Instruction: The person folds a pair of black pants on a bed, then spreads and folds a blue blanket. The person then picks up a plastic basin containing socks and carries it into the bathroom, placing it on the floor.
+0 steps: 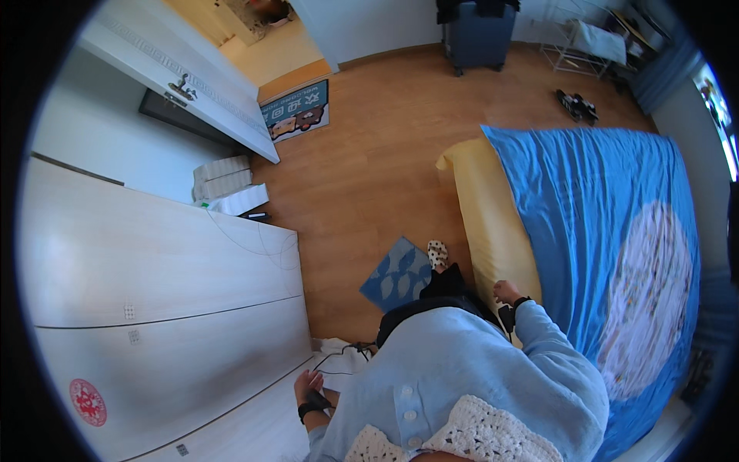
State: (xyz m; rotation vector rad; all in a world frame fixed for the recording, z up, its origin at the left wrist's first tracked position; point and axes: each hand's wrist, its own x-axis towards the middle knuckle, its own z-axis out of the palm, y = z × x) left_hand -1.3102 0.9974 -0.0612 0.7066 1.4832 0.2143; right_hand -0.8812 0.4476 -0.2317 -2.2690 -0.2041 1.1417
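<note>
My left hand [308, 384] hangs low beside the white wardrobe [173, 369], near a dark cable [330, 361] and some white fabric [339, 347]. Its fingers are partly curled, and I cannot tell if they hold anything. On the other side, my right hand [506, 292] is over the yellow sheet [491, 213] at the bed's edge, its fingers loosely bent; whether it touches the sheet is unclear. Black bands with small dark devices are on both wrists. A blue cover [554, 190] with a large pale round print lies wrinkled on the bed.
A blue leaf-patterned mat [398, 274] lies by my spotted shoe [437, 254]. The open white door [196, 86] stands beside a doormat [300, 110]. Wrapped white packs [222, 176] sit past the wardrobe. Farther off are a dark suitcase [480, 36], shoes [577, 106] and a rack [577, 58].
</note>
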